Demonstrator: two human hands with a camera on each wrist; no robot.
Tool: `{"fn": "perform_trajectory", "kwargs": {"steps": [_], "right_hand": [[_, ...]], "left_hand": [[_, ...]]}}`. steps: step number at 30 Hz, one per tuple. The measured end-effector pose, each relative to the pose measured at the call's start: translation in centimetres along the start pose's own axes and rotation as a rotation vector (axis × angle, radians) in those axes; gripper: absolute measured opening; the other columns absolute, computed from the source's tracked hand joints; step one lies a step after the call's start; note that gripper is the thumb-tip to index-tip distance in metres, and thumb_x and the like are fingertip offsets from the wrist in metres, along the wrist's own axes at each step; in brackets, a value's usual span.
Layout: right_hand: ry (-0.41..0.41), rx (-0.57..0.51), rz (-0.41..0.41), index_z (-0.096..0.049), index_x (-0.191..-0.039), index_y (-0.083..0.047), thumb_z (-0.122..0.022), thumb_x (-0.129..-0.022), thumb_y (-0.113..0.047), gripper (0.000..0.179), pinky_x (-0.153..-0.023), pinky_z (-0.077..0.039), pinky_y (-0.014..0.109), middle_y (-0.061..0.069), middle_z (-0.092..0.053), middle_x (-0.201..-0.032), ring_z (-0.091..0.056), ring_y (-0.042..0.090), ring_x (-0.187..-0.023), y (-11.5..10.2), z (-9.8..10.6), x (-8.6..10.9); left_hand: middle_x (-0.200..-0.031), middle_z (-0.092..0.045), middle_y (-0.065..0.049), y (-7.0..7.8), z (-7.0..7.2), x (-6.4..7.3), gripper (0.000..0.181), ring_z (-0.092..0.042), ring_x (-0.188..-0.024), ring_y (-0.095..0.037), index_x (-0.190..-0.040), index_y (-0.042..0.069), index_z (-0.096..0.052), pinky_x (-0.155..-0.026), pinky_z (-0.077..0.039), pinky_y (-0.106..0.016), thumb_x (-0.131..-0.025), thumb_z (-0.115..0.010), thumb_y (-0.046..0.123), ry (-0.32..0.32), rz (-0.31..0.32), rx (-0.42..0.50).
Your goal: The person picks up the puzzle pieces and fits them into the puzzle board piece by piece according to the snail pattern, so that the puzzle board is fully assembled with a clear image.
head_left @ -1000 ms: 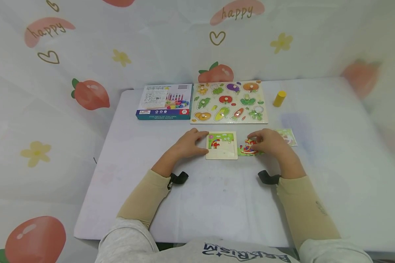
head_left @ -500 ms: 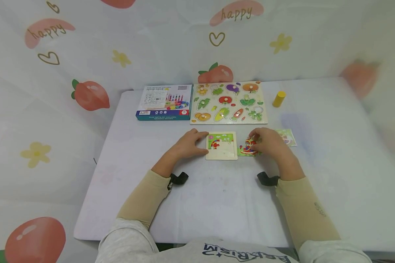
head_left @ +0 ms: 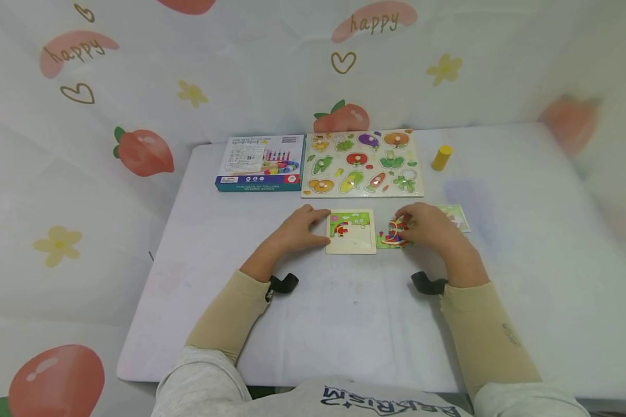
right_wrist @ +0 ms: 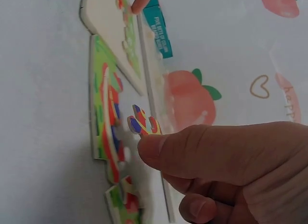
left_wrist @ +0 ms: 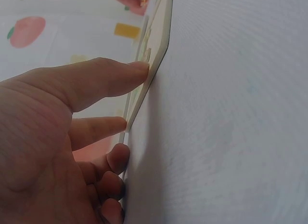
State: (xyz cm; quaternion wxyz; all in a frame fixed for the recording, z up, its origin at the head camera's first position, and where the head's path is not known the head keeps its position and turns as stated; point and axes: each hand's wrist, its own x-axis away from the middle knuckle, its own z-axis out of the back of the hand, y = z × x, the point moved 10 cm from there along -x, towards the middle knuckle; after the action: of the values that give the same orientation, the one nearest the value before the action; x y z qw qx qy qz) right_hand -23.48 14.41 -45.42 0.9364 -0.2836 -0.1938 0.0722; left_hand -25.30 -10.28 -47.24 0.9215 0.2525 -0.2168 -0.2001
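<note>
A square wooden puzzle board [head_left: 357,243] lies flat on the table, its upper part and left side filled with green and red pieces. At its left edge rests my left hand [head_left: 297,229], thumb and forefinger apart and fairly straight; in the left wrist view the thumb [left_wrist: 108,82] touches the board's rim. My right hand [head_left: 430,229] pinches a small red, blue and yellow puzzle piece [right_wrist: 139,124] between thumb and fingers, held above the table. Just right of the board lie loose green and red puzzle pieces [right_wrist: 98,96], partly hidden by that hand in the head view.
Behind the board stand a boxed bead set [head_left: 261,163] and a vegetable peg puzzle [head_left: 339,163]. A yellow cylinder [head_left: 441,157] stands farther right. A small printed card or puzzle part [head_left: 458,217] lies beyond the right hand. A printed cloth [head_left: 271,69] hangs behind the table.
My right hand has shifted only slightly over the loose pieces, with a piece in its fingers. The left hand and the board stay in place.
</note>
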Motion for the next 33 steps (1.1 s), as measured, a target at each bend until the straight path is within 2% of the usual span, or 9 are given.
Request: {"fn": "perform_trajectory", "kwargs": {"steps": [5, 12, 20, 26, 29, 33], "right_hand": [[0.022, -0.009, 0.023, -0.066, -0.128, -0.003, -0.072, -0.089, -0.012, 0.041, -0.08, -0.047, 0.043, 0.015, -0.064, -0.115, -0.055, 0.03, -0.094, -0.6, 1.1, 0.9], [0.041, -0.057, 0.062, -0.063, -0.136, -0.003, -0.073, -0.092, -0.017, 0.047, -0.082, -0.044, 0.046, 0.016, -0.061, -0.123, -0.049, 0.035, -0.102, -2.3, 2.4, 2.5], [0.104, -0.029, 0.144, -0.063, -0.138, -0.006, -0.073, -0.093, -0.017, 0.048, -0.074, -0.042, 0.042, 0.014, -0.058, -0.114, -0.047, 0.029, -0.095, -4.4, 3.9, 3.8], [0.162, -0.058, 0.27, -0.067, -0.132, -0.008, -0.075, -0.092, -0.013, 0.042, -0.07, -0.039, 0.04, 0.009, -0.052, -0.102, -0.046, 0.025, -0.088, -6.5, 4.9, 4.6], [0.187, -0.074, 0.341, -0.068, -0.132, -0.006, -0.075, -0.092, -0.011, 0.041, -0.07, -0.039, 0.038, 0.007, -0.052, -0.102, -0.046, 0.023, -0.084, -7.9, 5.2, 5.0], [0.19, -0.072, 0.381, -0.068, -0.131, -0.005, -0.074, -0.092, -0.01, 0.04, -0.07, -0.039, 0.038, 0.007, -0.053, -0.103, -0.047, 0.023, -0.081, -9.2, 5.1, 4.9]], "left_hand": [[-0.109, -0.047, -0.006, 0.0, 0.0, 0.0, 0.074, -0.045, -0.1, -0.021, -0.155, 0.02, -0.048, -0.078, -0.038, -0.035, -0.089, -0.08, 0.036, 0.003, 0.006, -0.001], [-0.109, -0.047, -0.006, 0.0, 0.0, 0.0, 0.074, -0.045, -0.1, -0.021, -0.155, 0.019, -0.048, -0.078, -0.039, -0.035, -0.09, -0.079, 0.036, 0.003, -0.004, -0.006], [-0.109, -0.047, -0.007, 0.0, 0.0, 0.0, 0.075, -0.045, -0.1, -0.022, -0.155, 0.017, -0.049, -0.078, -0.039, -0.035, -0.089, -0.08, 0.036, 0.005, -0.021, -0.001], [-0.108, -0.047, -0.007, 0.0, 0.0, 0.0, 0.075, -0.045, -0.1, -0.022, -0.155, 0.018, -0.048, -0.078, -0.039, -0.035, -0.089, -0.079, 0.036, 0.001, -0.022, -0.004], [-0.109, -0.047, -0.007, 0.1, 0.0, 0.0, 0.075, -0.045, -0.1, -0.022, -0.155, 0.017, -0.048, -0.079, -0.039, -0.035, -0.09, -0.079, 0.035, -0.002, -0.023, -0.002], [-0.109, -0.047, -0.007, 0.2, 0.0, 0.1, 0.075, -0.045, -0.1, -0.022, -0.155, 0.017, -0.048, -0.079, -0.038, -0.035, -0.09, -0.079, 0.035, -0.008, -0.016, -0.003]]}}
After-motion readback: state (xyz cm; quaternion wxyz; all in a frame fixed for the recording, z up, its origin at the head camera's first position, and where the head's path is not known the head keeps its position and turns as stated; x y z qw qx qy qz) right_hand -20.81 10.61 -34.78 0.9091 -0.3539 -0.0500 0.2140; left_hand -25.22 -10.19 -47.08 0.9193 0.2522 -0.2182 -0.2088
